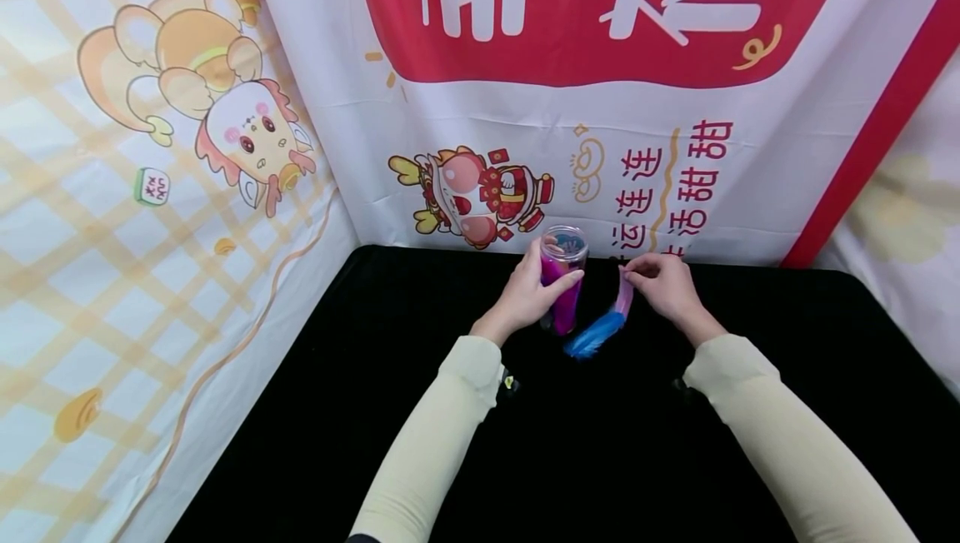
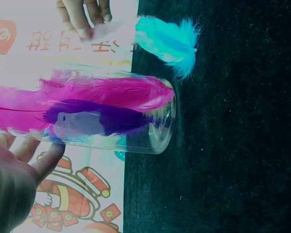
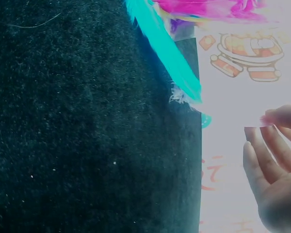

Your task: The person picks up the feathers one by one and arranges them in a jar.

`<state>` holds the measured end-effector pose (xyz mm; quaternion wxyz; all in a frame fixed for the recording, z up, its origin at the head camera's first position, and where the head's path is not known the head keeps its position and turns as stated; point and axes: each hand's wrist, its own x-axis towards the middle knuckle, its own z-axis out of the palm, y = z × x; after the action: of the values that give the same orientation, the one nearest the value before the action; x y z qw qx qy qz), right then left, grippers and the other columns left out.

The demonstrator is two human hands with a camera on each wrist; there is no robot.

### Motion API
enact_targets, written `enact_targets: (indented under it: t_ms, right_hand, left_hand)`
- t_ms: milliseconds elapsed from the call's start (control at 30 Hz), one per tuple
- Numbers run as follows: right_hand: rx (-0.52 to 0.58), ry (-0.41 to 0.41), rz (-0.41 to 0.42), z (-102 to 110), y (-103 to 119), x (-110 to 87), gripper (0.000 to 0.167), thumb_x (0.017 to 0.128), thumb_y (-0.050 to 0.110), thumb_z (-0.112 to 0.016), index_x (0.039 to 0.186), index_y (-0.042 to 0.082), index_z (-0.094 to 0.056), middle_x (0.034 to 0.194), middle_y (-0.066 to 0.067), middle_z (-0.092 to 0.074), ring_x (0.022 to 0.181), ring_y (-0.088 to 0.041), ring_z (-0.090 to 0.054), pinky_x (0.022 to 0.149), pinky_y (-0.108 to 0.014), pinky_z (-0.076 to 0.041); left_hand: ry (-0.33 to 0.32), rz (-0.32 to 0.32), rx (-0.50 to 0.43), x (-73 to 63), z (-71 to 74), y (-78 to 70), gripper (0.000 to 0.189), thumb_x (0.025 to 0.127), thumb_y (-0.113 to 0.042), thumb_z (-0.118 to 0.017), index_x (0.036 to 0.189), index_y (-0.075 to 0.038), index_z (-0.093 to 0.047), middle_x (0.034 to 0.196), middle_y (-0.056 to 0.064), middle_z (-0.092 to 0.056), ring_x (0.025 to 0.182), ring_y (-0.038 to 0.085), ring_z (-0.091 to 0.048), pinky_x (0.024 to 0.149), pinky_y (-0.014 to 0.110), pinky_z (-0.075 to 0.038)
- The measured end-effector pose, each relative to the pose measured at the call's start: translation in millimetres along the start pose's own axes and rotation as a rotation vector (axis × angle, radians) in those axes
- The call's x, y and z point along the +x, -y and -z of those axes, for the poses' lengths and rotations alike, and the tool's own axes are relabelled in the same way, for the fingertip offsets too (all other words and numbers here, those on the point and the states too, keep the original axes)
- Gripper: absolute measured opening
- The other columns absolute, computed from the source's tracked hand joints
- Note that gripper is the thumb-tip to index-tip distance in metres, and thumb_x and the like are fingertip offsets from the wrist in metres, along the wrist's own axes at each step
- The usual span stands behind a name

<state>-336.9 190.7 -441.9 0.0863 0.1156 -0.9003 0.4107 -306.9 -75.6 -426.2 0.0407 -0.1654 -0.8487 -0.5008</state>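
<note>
Around the clear, tall jar (image 1: 567, 301), my left hand (image 1: 523, 293) curls its fingers and thumb. Magenta and purple feathers (image 2: 106, 94) fill much of it, seen through its wall in the left wrist view. To the right of the jar, my right hand (image 1: 666, 283) pinches the top of a pale pink strip (image 1: 623, 298) between thumb and fingertips. A bright blue feather (image 1: 596, 336) hangs at the strip's lower end, slanting toward the jar's base. In the right wrist view the strip is mostly washed out by glare beside the right hand (image 3: 276, 165).
The black table (image 1: 585, 460) spreads beneath both arms. Close behind the jar rises a white and red printed cloth (image 1: 480, 118), and a yellow checked cloth (image 1: 150, 293) borders the left side.
</note>
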Motion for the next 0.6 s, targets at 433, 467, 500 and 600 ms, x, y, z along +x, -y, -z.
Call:
enact_targets:
  t_ms: [433, 467, 500, 600]
  right_hand:
    - [0.083, -0.131, 0.020, 17.2, 13.3, -2.7, 0.019, 0.099, 0.021, -0.071, 0.108, 0.006, -0.076, 0.106, -0.013, -0.074, 0.088, -0.009, -0.062, 0.074, -0.019, -0.047]
    - [0.089, -0.132, 0.022, 18.2, 14.6, -3.2, 0.019, 0.099, 0.022, -0.071, 0.108, 0.006, -0.076, 0.106, -0.014, -0.074, 0.088, -0.008, -0.062, 0.074, -0.018, -0.047]
    - [0.097, -0.132, 0.024, 19.1, 15.7, -3.6, 0.020, 0.099, 0.022, -0.071, 0.108, 0.005, -0.076, 0.106, -0.014, -0.074, 0.088, -0.008, -0.062, 0.073, -0.018, -0.047]
    - [0.118, -0.136, 0.031, 21.4, 19.4, -4.8, 0.020, 0.099, 0.021, -0.071, 0.108, 0.004, -0.076, 0.106, -0.015, -0.074, 0.086, -0.007, -0.062, 0.072, -0.016, -0.047]
  left_hand:
    - [0.001, -0.001, 0.007, 0.8, -0.3, -1.1, 0.086, 0.094, -0.058, -0.067, 0.158, -0.019, -0.025, 0.154, 0.006, -0.043, 0.138, 0.022, -0.047, 0.117, 0.044, -0.037]
    - [0.001, -0.001, 0.006, 0.8, -0.3, -1.0, 0.086, 0.094, -0.058, -0.067, 0.158, -0.019, -0.025, 0.154, 0.006, -0.043, 0.138, 0.022, -0.047, 0.117, 0.044, -0.037]
    - [0.001, -0.001, 0.005, 0.7, -0.3, -0.9, 0.085, 0.094, -0.058, -0.067, 0.158, -0.019, -0.025, 0.154, 0.005, -0.043, 0.138, 0.021, -0.048, 0.117, 0.044, -0.037]
    - [0.003, -0.001, 0.000, 0.5, -0.3, -1.0, 0.085, 0.094, -0.058, -0.067, 0.157, -0.019, -0.025, 0.153, 0.005, -0.044, 0.137, 0.021, -0.048, 0.117, 0.043, -0.037]
